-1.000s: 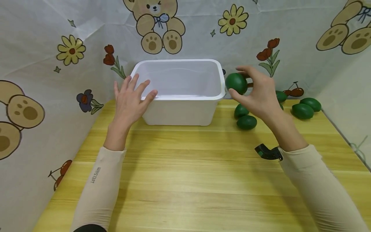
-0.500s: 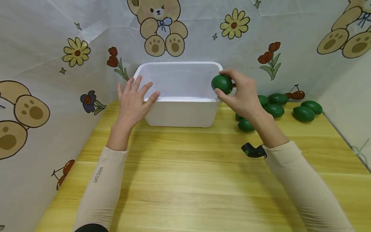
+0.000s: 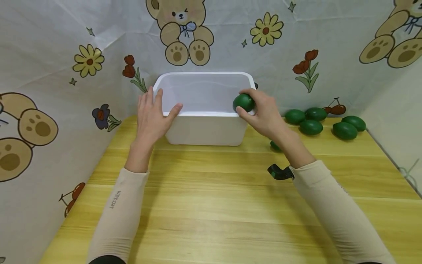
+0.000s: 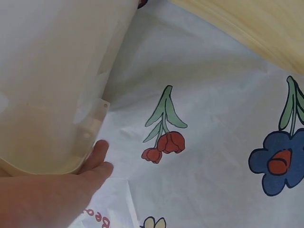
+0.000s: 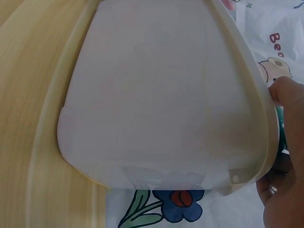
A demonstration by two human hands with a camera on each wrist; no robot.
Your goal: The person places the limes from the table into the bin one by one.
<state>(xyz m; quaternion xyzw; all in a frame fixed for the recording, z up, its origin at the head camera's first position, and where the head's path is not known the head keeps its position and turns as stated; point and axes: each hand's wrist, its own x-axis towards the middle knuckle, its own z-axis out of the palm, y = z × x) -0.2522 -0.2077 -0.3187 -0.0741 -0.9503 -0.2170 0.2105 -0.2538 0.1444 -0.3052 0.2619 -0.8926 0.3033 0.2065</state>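
Observation:
My right hand (image 3: 263, 113) holds a dark green lime (image 3: 243, 103) between thumb and fingers, over the right end of the white plastic tub (image 3: 206, 130). In the right wrist view, fingers (image 5: 285, 92) show beside the tub's rim, with only a sliver of the lime visible. My left hand (image 3: 151, 117) rests at the tub's front left corner, fingers fairly straight and thumb apart; the left wrist view has its fingertips (image 4: 99, 154) just past that corner. What lies on the tub's floor is hidden by its front wall.
Several more limes (image 3: 311, 127) lie on the wooden table (image 3: 211, 205) right of the tub; one lime (image 3: 275, 146) is partly behind the right forearm. A printed cloth (image 3: 230, 44) hangs behind the tub and along the left.
My right hand has carried the lime leftward from beside the tub to over its right end, and lowered it slightly. My left hand's fingers have drawn closer together at the corner.

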